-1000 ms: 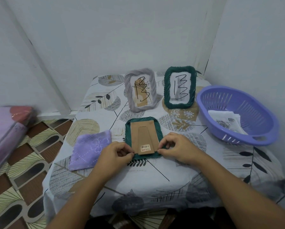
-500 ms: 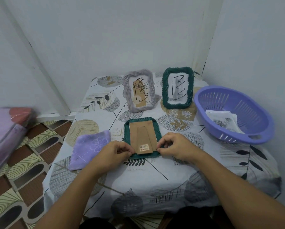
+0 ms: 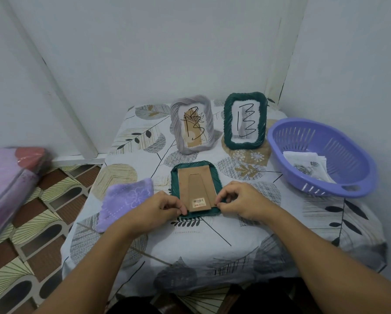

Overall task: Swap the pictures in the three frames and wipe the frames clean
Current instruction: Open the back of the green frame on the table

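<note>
A dark green frame (image 3: 174, 177) lies face down in the middle of the table, its brown cardboard back (image 3: 195, 189) with a barcode sticker facing up. My left hand (image 3: 161, 206) pinches the back's lower left corner and my right hand (image 3: 240, 200) pinches its lower right corner. Behind it stand a grey frame (image 3: 191, 126) and a second dark green frame (image 3: 244, 121), each upright with a scribbled picture. A purple cloth (image 3: 126, 200) lies left of my left hand.
A purple plastic basket (image 3: 321, 155) at the right holds several printed pictures (image 3: 308, 165). The table wears a leaf-patterned cloth (image 3: 212, 241) and stands in a white wall corner. At the left are a tiled floor and a purple wrapped bundle (image 3: 6, 182).
Both hands stay pinched at the lower corners of the cardboard back, shifting only slightly. The view has tilted a little.
</note>
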{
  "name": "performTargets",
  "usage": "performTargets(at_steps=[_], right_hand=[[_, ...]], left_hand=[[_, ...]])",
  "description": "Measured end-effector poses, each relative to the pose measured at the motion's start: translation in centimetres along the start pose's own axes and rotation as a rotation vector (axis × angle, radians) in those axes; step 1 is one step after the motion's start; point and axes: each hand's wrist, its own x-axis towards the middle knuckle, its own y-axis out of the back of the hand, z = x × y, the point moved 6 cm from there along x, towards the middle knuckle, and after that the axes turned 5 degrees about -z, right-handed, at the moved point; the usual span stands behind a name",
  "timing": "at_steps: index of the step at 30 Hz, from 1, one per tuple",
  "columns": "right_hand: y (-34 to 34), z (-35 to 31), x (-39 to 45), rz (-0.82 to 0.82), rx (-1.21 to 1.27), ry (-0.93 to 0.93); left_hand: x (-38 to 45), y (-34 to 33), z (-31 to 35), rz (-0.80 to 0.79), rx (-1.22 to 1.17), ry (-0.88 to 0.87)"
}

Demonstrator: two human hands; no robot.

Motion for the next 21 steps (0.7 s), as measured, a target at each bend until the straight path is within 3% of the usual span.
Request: performTargets(at_steps=[4, 10, 16, 21], right_hand=[[0.0, -0.1, 0.0, -0.007, -0.009, 0.002], [0.0, -0.1, -0.1, -0.013, -0.018, -0.003], [0.1, -0.3, -0.2, -0.021, -0.008, -0.003], [0.1, -0.3, -0.2, -0.027, -0.014, -0.010]], left_hand=[[-0.3, 0.0, -0.3, 0.009, -0.049, -0.022], [-0.3, 1.2, -2.4, 0.286, -0.253, 0.009], [0.5, 1.4, -2.8, 0.521, -0.162, 0.135], [0.9, 1.7, -2.9, 0.545, -0.127, 0.183]])
